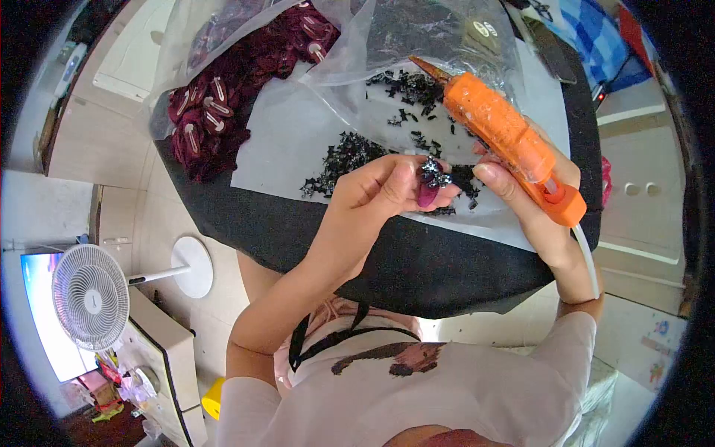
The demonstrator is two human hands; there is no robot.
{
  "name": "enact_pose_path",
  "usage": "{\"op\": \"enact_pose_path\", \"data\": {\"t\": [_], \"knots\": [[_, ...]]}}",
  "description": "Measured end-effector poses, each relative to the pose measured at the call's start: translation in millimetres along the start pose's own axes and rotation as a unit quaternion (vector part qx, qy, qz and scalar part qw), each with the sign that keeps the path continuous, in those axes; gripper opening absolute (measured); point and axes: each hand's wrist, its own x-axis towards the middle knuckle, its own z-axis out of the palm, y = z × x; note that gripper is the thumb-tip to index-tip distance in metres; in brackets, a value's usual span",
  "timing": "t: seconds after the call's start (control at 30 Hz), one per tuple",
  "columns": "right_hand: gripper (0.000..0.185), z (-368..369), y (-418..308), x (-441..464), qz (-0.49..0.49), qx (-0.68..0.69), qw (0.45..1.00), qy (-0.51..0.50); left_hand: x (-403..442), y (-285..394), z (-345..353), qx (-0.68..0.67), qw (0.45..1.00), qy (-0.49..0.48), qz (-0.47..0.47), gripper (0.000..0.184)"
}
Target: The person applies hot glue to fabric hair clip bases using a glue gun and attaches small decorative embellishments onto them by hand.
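Observation:
My left hand [372, 186] is closed, pinching a small purple fabric piece [427, 197] with a shiny black ornament [434, 173] on it. In my right hand [529, 212] is an orange glue gun [495, 123], its nozzle aimed up and to the left, away from the fabric piece. A whitish glue stick [587, 257] sticks out of its rear end. Right thumb and fingertips are close to the black ornament; whether they touch it I cannot tell. Small black pieces [350, 156] lie loose around both hands on a white sheet [272, 160].
Maroon fabric pieces with pale clips [212, 112] are heaped at the table's far left, partly in a clear plastic bag [342, 67]. Black cloth [447, 272] covers the table. A white fan [91, 298] stands on the left, near a lit screen [45, 313].

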Motion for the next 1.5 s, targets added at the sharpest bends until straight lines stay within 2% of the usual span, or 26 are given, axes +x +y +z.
{"op": "enact_pose_path", "data": {"t": [0.2,0.4,0.5,0.6,0.7,0.9,1.1,1.2,1.3,1.5], "knots": [[0.021,1.4,0.3,0.4,0.001,-0.004,1.0,0.002,1.9,-5.0,-8.8,0.045,0.998,-0.013,0.043,0.028],[0.022,2.3,1.8,0.3,-0.007,-0.007,1.0,0.009,0.1,-6.3,-18.3,0.031,0.999,-0.01,0.035,0.025],[0.021,2.1,1.7,0.4,-0.008,-0.009,1.0,0.008,-0.3,-2.9,-15.3,-0.004,1.0,0.013,-0.001,0.025],[0.021,1.8,1.9,0.6,-0.011,-0.015,1.0,0.007,-0.3,2.5,-3.1,-0.102,0.994,0.043,0.0,0.023],[0.021,0.9,0.4,1.3,-0.004,-0.015,1.0,0.0,2.5,3.0,-3.8,-0.016,1.0,0.018,-0.011,0.021],[0.021,1.4,0.6,1.1,-0.011,-0.02,1.0,0.001,-0.9,-2.3,-10.9,0.014,1.0,0.015,0.017,0.02],[0.023,0.3,0.2,1.0,-0.014,-0.039,0.999,0.001,0.5,2.0,0.2,-0.06,0.998,0.006,0.009,0.021],[0.024,-0.1,-0.8,1.4,-0.016,-0.043,0.999,-0.006,4.3,-6.5,-9.2,-0.108,0.993,-0.043,0.018,0.024],[0.024,0.0,-2.6,1.5,-0.019,-0.04,0.999,-0.011,1.8,-8.4,-16.2,-0.088,0.996,-0.021,-0.005,0.024],[0.023,-1.4,-1.1,1.9,-0.036,-0.055,0.998,-0.015,2.4,-5.8,-13.3,-0.152,0.988,-0.032,0.0,0.025]]}}
